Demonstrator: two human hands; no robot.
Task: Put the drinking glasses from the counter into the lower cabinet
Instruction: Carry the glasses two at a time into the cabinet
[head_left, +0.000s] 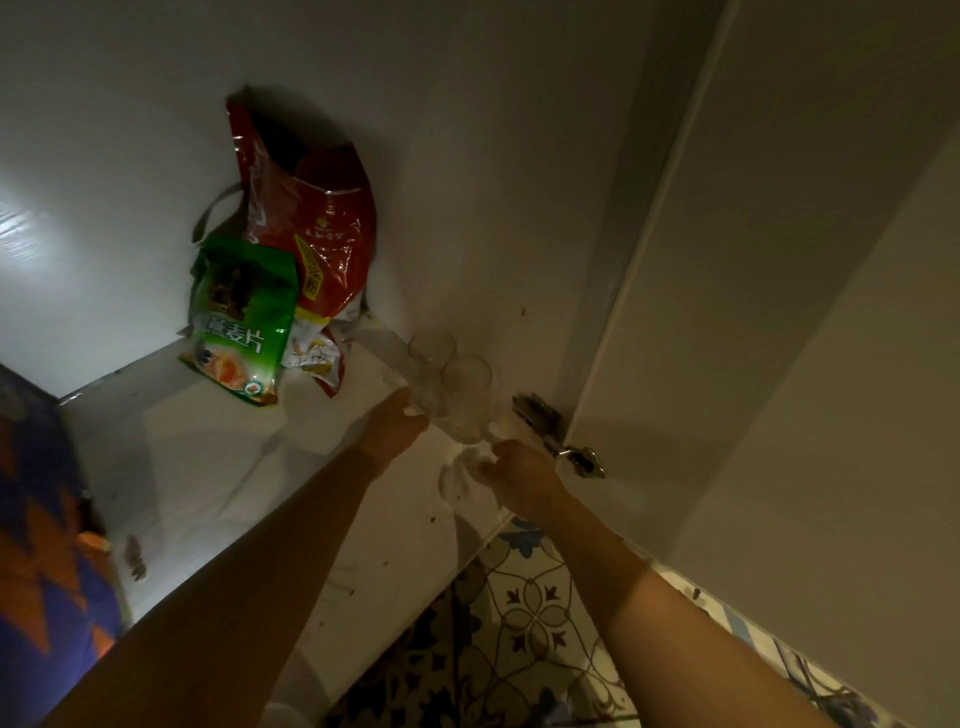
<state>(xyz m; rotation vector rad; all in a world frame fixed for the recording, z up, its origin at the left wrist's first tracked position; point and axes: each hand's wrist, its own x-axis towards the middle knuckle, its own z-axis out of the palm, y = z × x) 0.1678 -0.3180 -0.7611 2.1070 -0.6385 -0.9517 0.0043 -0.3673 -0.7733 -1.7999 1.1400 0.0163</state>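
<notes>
Two clear drinking glasses stand close together on the white cabinet floor (208, 467), near the right wall by the hinge. The farther drinking glass (432, 347) has my left hand (395, 423) at its lower side, fingers curled against it. The nearer drinking glass (467, 395) stands just to its right. My right hand (522, 480) is shut on a third clear glass (457, 480), held low over the cabinet floor in front of the other two. The dim light and transparent glass blur their outlines.
A red food bag (317, 218), a green cereal bag (241, 317) and a small packet (317, 358) lean against the back wall. A metal hinge (558, 436) and the open door (779, 312) are at right. Patterned floor tiles (519, 623) lie below.
</notes>
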